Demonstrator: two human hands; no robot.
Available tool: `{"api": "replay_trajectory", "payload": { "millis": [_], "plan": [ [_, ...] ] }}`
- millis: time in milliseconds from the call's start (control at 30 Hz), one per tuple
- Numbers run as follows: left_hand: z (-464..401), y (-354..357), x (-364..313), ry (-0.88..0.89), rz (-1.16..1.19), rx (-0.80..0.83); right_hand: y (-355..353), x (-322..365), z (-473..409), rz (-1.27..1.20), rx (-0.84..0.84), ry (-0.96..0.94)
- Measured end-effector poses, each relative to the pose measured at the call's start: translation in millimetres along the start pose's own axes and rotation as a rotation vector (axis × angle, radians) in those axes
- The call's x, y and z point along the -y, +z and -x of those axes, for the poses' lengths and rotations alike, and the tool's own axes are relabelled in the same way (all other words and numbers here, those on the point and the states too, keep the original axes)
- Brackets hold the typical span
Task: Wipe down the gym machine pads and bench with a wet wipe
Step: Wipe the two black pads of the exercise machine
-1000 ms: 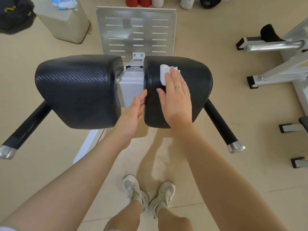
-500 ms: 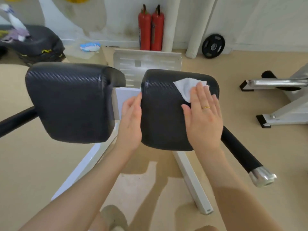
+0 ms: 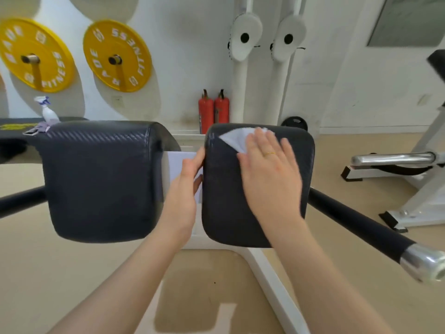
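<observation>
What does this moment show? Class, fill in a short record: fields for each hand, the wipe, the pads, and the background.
right hand: flat, pressing the wipe on the right pad
left hand: fingers on that pad's inner edge
wipe: white, at the pad's upper part
left pad: untouched by either hand
background: two yellow plates, two red extinguishers

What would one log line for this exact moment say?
stage: wiping | right hand: flat, pressing white wet wipe on right black padded cushion | left hand: at cushion's inner edge
</observation>
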State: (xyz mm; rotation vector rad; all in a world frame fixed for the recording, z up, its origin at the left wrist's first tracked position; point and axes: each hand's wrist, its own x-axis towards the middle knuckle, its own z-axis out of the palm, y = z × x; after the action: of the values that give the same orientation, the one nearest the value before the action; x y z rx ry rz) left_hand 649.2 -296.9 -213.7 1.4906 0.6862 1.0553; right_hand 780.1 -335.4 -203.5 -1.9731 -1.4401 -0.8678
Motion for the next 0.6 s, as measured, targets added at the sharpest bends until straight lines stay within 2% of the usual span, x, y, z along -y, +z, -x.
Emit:
{"api": "replay_trajectory", "payload": {
  "millis": [100, 167, 300, 400, 500, 600],
  "plan": [
    [1.4, -2.1, 0.2, -0.016, -0.003, 0.0, -0.6, -40.0, 7.5, -0.043, -0.076, 0.109],
    [2.0, -1.7, 0.6, -0.007, -0.021, 0.01, 1.4, -42.8, 15.7, -0.07, -0.118, 0.13],
    [2.6, 0.5, -1.0, 0.063, -0.049, 0.044, 5.8, 18.5, 22.9, -0.157, -0.182, 0.015],
    [-0.6, -6.6, 0.9, 0.066, 0.013, 0.061, 12.7, 51.3, 23.1, -0.123, -0.124, -0.078],
    [-1.2, -12.9, 3.4, 0.041, 0.038, 0.086, 20.2, 46.7, 23.6, -0.129, -0.07, -0.164],
    [1.0, -11.3, 3.6, 0.023, 0.019, 0.092, 13.5, 17.3, 23.0, -0.164, -0.134, -0.085]
  ]
}}
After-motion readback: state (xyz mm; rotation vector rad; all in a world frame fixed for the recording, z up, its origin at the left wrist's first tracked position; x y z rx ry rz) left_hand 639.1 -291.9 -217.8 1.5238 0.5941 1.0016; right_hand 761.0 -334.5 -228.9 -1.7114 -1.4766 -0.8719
